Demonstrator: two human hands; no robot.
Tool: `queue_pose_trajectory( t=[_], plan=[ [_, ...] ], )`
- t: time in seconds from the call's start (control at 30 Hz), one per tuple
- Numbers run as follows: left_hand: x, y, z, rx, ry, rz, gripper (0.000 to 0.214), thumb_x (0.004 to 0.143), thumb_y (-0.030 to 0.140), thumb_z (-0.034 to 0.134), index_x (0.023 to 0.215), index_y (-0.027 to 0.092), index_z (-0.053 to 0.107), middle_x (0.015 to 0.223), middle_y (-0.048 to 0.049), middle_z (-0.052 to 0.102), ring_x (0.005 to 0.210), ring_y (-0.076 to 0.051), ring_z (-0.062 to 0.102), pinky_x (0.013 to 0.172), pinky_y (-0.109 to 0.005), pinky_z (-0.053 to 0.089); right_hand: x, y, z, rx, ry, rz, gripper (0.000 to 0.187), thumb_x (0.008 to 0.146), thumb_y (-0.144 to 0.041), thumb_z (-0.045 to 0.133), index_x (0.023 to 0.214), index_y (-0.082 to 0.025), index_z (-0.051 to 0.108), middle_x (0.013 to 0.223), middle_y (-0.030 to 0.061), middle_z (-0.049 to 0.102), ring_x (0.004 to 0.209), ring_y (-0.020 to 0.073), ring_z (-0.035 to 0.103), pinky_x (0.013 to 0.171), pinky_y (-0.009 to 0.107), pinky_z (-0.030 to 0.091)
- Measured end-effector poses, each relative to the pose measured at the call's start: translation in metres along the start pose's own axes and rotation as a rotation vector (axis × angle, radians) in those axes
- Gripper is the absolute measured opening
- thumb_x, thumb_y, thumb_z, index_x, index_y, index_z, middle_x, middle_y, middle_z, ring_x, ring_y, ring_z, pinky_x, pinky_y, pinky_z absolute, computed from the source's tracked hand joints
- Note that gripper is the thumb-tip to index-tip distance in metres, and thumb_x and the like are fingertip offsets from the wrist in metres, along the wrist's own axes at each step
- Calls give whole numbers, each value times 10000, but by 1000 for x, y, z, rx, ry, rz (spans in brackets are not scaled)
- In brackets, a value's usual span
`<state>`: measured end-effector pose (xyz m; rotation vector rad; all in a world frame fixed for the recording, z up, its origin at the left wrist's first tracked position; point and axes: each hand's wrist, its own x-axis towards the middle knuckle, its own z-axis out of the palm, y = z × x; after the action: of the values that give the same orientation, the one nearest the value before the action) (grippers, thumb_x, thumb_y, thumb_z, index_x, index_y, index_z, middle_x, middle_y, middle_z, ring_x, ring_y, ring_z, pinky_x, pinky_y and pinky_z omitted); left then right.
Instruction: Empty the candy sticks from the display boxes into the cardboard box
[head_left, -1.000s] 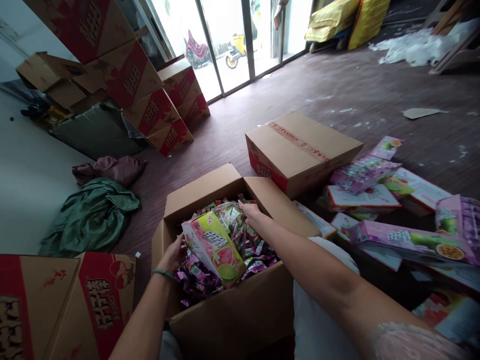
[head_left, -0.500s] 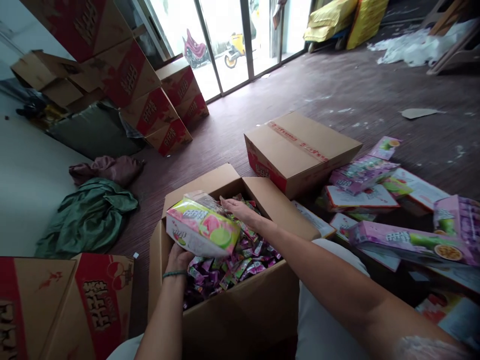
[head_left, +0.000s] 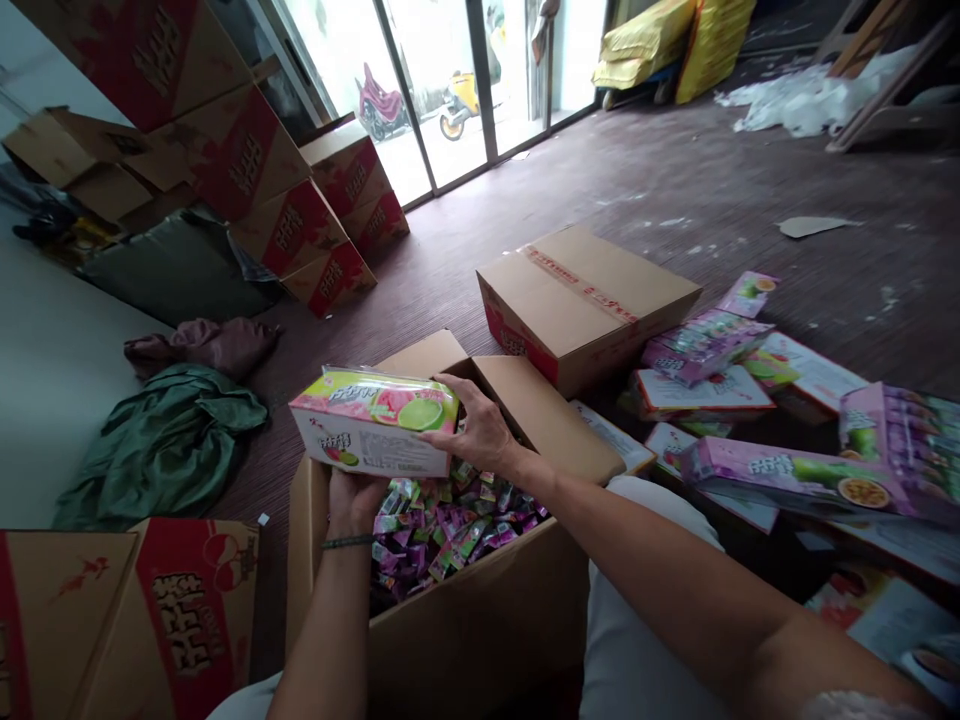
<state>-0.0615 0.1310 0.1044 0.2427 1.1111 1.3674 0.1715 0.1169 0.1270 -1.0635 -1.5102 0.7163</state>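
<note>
A green and pink candy box (head_left: pixel 375 422) is held level above an open cardboard carton (head_left: pixel 480 600). My left hand (head_left: pixel 352 497) grips it from underneath. My right hand (head_left: pixel 474 428) clasps its right end, fingers wrapped over the top edge. The carton is full of small purple and green wrapped candies (head_left: pixel 450 520). It sits between my knees.
A closed brown carton (head_left: pixel 585 300) stands behind the open one. Flattened and filled purple candy boxes (head_left: pixel 780 470) lie piled at the right. Red printed cartons (head_left: pixel 187 610) sit at the lower left and stacked by the glass doors. Green cloth (head_left: pixel 165 440) lies on the floor.
The candy box has been lifted out of the carton and turned from tilted to level. My right hand left the candies and took hold of the box's right end.
</note>
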Motion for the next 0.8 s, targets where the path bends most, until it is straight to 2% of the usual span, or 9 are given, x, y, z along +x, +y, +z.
queue_pose_trajectory(
  t=[0.13,0.23,0.3,0.4,0.43,0.5,0.57,0.67,0.8],
  plan=[
    [-19,14,17,-22,-125,139,306,900,529,517,1061,327,681,1126,24,720,1248,-214,539,981,-423,509,10,1,-6,-10,162,26,499,791,-440,716,1231,-222,628,1196,96,614,1087,233,589,989,358,467],
    [-27,22,21,-19,-188,172,399,881,606,505,1124,330,660,1180,22,700,1266,-220,522,983,-429,503,6,-3,-7,-79,84,-59,484,826,-467,677,1253,-245,629,1262,103,554,1121,249,565,984,374,474],
    [-28,22,15,-40,-158,204,447,875,641,477,1156,336,642,1173,2,701,1255,-223,530,979,-433,500,0,-7,-7,-139,4,-150,525,818,-476,685,1279,-236,616,1300,121,506,1161,265,535,997,390,469],
    [-24,15,-4,-75,-65,150,639,848,746,346,1154,271,645,1132,-88,705,1203,-266,567,939,-460,512,-8,-13,-7,-203,-38,-240,506,820,-464,690,1262,-226,628,1323,135,471,1241,287,464,1052,423,428],
    [-23,12,-12,-80,-37,128,646,853,741,319,1146,267,646,1115,-95,707,1179,-273,581,928,-470,515,-10,-15,-7,-212,-55,-259,492,818,-462,694,1246,-226,639,1328,135,464,1249,289,454,1063,429,418],
    [-21,7,-25,-75,7,98,525,891,657,335,1118,300,647,1075,-64,714,1122,-266,607,919,-481,515,-12,-16,-7,-199,-81,-279,478,822,-470,688,1229,-220,652,1320,134,468,1237,283,463,1061,423,422],
    [-19,2,-34,-66,53,66,473,917,602,322,1057,297,655,1008,-54,715,1018,-249,638,876,-462,533,-13,-15,-7,-173,-54,-268,490,848,-479,656,1256,-206,638,1318,140,470,1237,275,468,1056,414,426],
    [-15,-3,-42,-49,102,-22,679,879,711,212,952,199,651,907,-112,682,837,-234,649,744,-414,564,-11,-11,-6,-164,9,-207,495,869,-480,628,1285,-213,623,1321,138,470,1241,270,473,1039,400,439],
    [-12,-12,-40,52,38,-46,529,896,639,353,904,197,644,873,-94,671,792,-215,653,703,-373,559,-1,1,-7,-109,36,-66,432,829,-496,672,1177,-242,694,1287,112,524,1179,255,524,1022,382,442]
  ],
)
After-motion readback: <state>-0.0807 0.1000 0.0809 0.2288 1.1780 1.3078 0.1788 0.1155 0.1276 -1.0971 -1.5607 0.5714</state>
